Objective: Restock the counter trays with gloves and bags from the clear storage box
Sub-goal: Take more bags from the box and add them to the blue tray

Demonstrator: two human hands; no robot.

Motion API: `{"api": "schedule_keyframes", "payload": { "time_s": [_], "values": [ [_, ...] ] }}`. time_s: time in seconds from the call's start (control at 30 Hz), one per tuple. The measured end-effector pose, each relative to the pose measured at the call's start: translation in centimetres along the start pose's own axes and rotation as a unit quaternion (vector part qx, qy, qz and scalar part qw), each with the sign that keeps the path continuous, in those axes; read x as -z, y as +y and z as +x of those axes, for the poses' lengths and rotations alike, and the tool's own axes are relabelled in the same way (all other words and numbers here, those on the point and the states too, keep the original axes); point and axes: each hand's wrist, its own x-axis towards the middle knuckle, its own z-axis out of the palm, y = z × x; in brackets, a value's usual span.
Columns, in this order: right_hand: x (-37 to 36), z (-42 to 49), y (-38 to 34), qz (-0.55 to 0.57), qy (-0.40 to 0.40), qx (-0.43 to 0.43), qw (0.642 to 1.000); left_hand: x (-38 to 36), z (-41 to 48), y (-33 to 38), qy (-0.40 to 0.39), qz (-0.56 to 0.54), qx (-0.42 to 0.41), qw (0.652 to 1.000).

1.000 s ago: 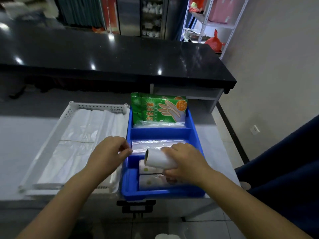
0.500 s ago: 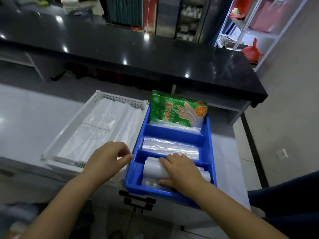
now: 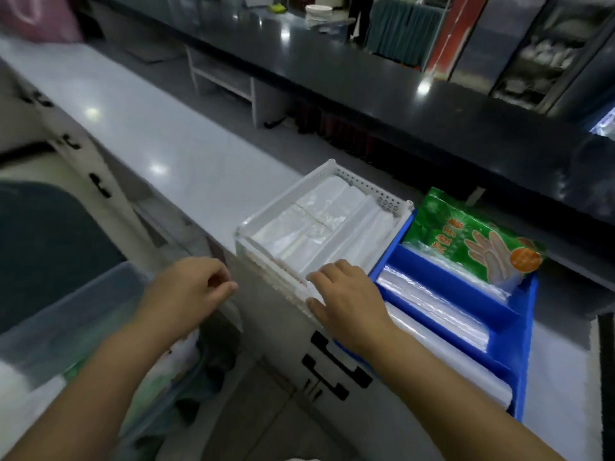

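Below the worktop's near edge, at the far left, a clear storage box (image 3: 76, 314) sits low, blurred, with pale and green shapes inside. The left hand (image 3: 191, 291) hangs above it, off the worktop, fingers loosely curled and holding nothing. Along the near edge of the pale worktop (image 3: 159, 141) stands a white tray (image 3: 283, 197) packed with folded clear bags (image 3: 319, 227). The right hand (image 3: 346, 301) lies open and flat on that tray's near right corner. Touching the white tray's right side is a blue tray (image 3: 519, 371) with three compartments: rolls of bags (image 3: 432, 354) nearest, clear film packs in the middle, and farthest a green glove packet (image 3: 472, 237) printed with hands; its lettering is too blurred to read.
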Motion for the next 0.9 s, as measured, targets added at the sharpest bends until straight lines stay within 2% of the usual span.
{"api": "schedule_keyframes", "payload": {
  "time_s": [0.23, 0.43, 0.53, 0.7, 0.9],
  "values": [
    [-2.7, 6.7, -10.6, 0.003, -0.023, 0.096, 0.995, 5.7, -6.8, -11.1, 0.055, -0.044, 0.125, 0.99],
    [-6.8, 11.8, -21.8, 0.046, -0.059, 0.143, 0.987, 10.5, -13.1, -22.2, 0.081, -0.058, 0.219, 0.971],
    [-9.8, 13.4, -26.2, 0.039, -0.101, 0.144, 0.984, 11.8, -15.5, -27.4, 0.076, -0.048, 0.247, 0.965],
    [-13.9, 14.4, -30.2, 0.053, -0.179, 0.141, 0.972, 12.2, -18.4, -33.6, 0.061, -0.06, 0.293, 0.952],
    [-18.8, 16.4, -31.5, 0.046, -0.26, 0.133, 0.955, 10.0, -20.5, -38.9, 0.025, -0.065, 0.354, 0.933]
  ]
}}
